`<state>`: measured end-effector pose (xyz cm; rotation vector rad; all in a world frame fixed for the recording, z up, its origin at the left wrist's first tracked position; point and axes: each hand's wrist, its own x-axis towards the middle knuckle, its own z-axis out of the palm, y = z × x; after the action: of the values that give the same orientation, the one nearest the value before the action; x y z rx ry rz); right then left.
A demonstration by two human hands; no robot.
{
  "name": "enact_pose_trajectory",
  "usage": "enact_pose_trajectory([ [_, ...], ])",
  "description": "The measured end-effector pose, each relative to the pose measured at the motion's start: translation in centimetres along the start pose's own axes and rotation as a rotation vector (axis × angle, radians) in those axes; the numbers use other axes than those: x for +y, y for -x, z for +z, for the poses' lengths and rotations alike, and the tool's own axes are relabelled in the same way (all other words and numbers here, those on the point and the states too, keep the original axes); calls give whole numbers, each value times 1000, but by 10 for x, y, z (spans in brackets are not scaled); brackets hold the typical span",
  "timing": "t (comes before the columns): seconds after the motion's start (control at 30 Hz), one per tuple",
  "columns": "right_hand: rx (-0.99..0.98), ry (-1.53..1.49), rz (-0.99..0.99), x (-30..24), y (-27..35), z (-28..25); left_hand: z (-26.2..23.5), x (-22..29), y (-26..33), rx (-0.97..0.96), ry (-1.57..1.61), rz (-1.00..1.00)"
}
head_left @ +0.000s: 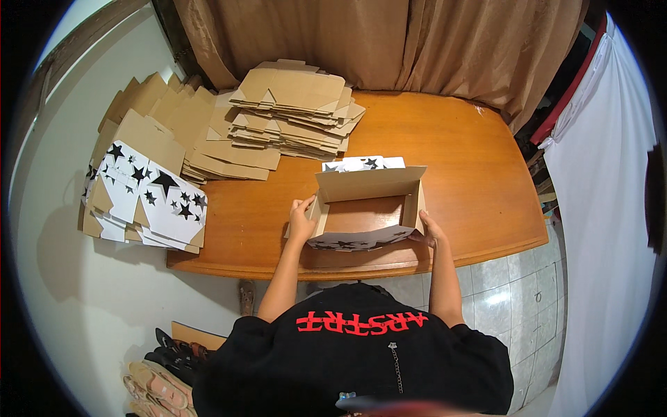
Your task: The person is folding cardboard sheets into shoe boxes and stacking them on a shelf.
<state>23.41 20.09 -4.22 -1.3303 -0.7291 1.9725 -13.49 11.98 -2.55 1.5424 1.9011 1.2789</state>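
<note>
A: In the head view, where is the cardboard box (368, 183)?
B: Between the two hands, its open middle facing up and the counter (479, 181) showing through it.
A: And the left hand (301, 219)?
B: Clamped on the box's left end wall.
A: The right hand (432, 229)?
B: Clamped on the opposite end, near the front corner. Whether the box touches the counter, I can't quite tell.
A: What else is around?
B: Ahead of the left hand, flattened brown cartons (292, 104) lie piled up. Well to that hand's left lean white panels with black stars (149, 191). The box's front wall, between the hands, bears stars too. Beyond both hands, past the counter, hangs a brown curtain (333, 42).
</note>
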Motion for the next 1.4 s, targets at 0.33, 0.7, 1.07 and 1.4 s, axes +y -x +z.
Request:
enact_pose_trajectory([
  [0.33, 356, 209, -127, 9, -13, 5, 2, 19, 5, 17, -332, -145],
  [0.7, 707, 1231, -622, -58, 10, 74, -14, 43, 2, -208, -500, -100],
  [1.07, 524, 1135, -606, -53, 2, 59, -14, 38, 20, -351, -280, -119],
  [1.4, 472, 1548, -741, -34, 37, 57, -23, 66, 2, -630, -370, 10],
])
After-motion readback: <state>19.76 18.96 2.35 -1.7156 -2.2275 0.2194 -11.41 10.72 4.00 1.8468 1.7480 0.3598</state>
